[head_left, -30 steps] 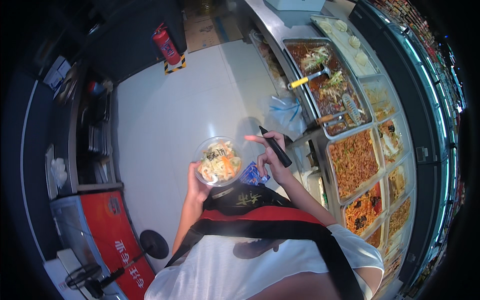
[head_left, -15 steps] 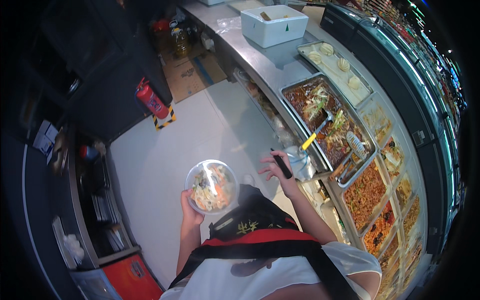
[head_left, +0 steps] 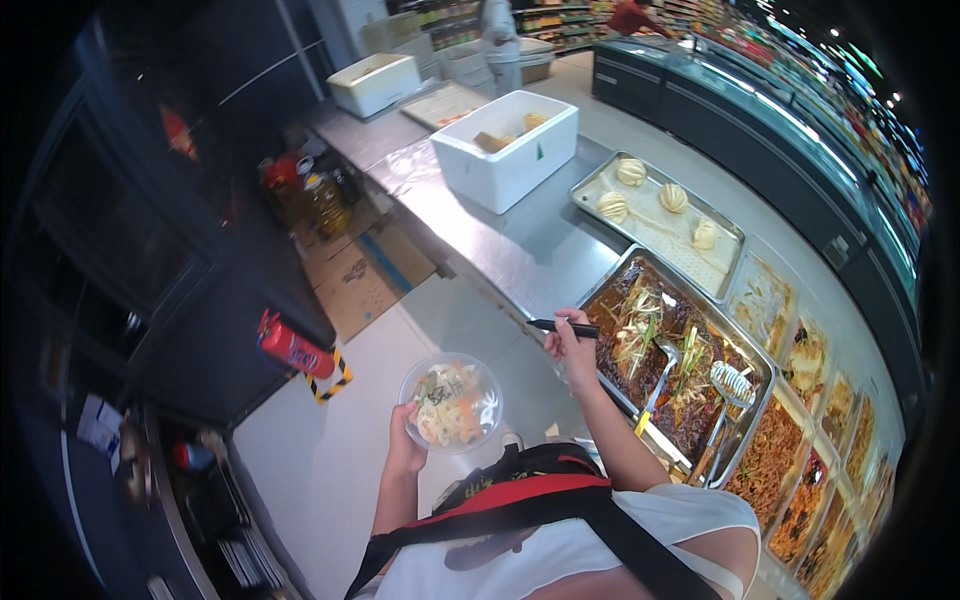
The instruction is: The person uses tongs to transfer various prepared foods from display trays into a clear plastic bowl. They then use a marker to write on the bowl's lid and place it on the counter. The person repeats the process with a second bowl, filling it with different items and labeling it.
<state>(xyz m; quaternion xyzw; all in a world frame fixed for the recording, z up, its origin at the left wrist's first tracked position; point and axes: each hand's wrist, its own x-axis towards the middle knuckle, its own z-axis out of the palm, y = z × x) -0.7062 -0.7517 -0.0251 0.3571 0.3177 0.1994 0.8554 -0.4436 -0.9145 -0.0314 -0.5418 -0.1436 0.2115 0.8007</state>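
My left hand (head_left: 404, 442) grips the rim of a round clear plastic tub (head_left: 482, 402) with a lid, tilted toward me above the floor. Pale and orange food shows through it, and dark handwriting marks the lid. In my right hand (head_left: 571, 354) is a black marker (head_left: 582, 329), held between thumb and fingers with its thin end pointing left. That hand hovers by the near left corner of a metal tray of dark saucy food (head_left: 690, 400), on which a ladle (head_left: 657, 383) and a slotted spoon (head_left: 733, 385) rest.
Beyond the saucy tray lies a tray of pale buns (head_left: 650, 225). A white foam box (head_left: 490, 170) stands on the steel counter (head_left: 400, 200). Food pans (head_left: 780, 450) line the right. A fire extinguisher (head_left: 293, 347) stands left; people (head_left: 500, 45) are far off.
The view has shifted toward the counter's far end. My right hand has risen with the marker, which now points left. The tub has turned, and writing shows on its lid.
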